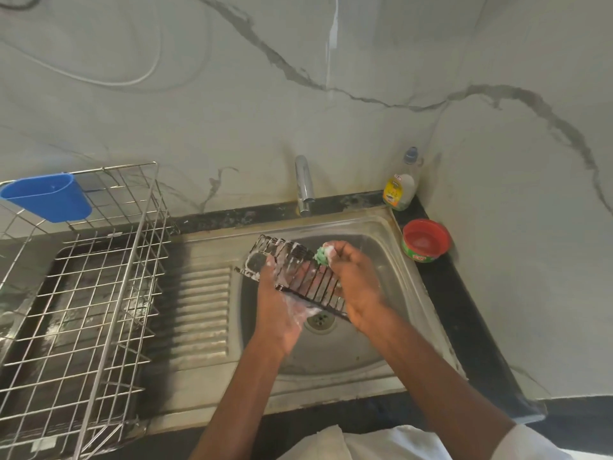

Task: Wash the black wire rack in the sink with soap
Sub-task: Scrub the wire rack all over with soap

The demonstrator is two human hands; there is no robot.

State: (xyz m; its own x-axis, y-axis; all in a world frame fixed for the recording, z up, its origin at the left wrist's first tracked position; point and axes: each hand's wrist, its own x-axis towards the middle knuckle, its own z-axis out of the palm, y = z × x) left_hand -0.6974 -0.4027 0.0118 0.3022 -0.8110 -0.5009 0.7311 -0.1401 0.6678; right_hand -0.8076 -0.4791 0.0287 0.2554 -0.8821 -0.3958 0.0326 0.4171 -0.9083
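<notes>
white garment (398, 443), lower edge of view, nearest item; both forearms reach out from it over the sink. left hand (282, 303): soapy, under and around the near-left end of the black wire rack (298, 270), fingers curled about its frame, apparently to hold it steady and tilted above the basin so suds run down. right hand (355, 287): closed around a green sponge (323, 255), pressed to the rack's far-right edge; the grip looks suited to scrubbing along the wires. the rack: held in the air over the sink (391, 247), above the drain (320, 318), streaked with white foam, not resting on the bottom. drainboard ribs (202, 310), left of the basin, wet. tap (303, 184), far side, over the basin; no running water visible. dish-soap bottle (399, 187), far right corner, and red-lidded green tub (426, 240) just beside the sink rim, both within reach of the scrubbing hand. steel wire dish drainer (83, 293), left, likely where the rack goes after a rinse; blue plastic cup (49, 197) hooked on its far rim. marbled wall (298, 78) behind.
</notes>
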